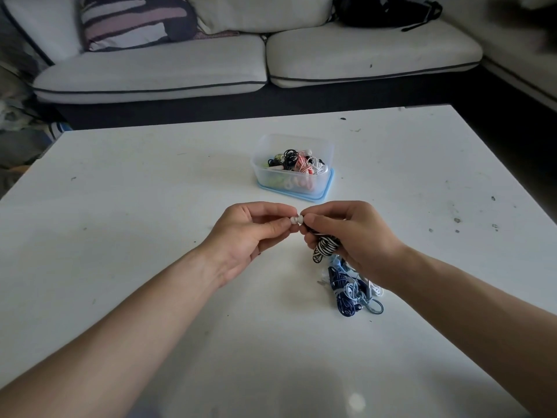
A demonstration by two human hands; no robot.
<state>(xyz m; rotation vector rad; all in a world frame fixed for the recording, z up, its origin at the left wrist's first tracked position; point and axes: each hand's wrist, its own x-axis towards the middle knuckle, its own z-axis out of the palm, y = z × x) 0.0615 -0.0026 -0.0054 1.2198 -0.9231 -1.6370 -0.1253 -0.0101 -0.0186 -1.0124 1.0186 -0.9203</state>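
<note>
Pinching the white end piece [294, 220] at its fingertips, the left hand [250, 236] steadies it; the right hand [352, 236] grips the striped cord bundle [325, 248], likely so its coils hold together.

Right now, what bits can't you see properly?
Head view:
- The small white piece: too small to name; fingertips of the left hand and right hand cover its ends.
- The black-and-white striped cord: its upper part is hidden inside the right hand.
- The blue cord pile: partly under the right wrist.
- The cords in the clear container: too small to count.
- The black bag: cut by the top edge.
</note>
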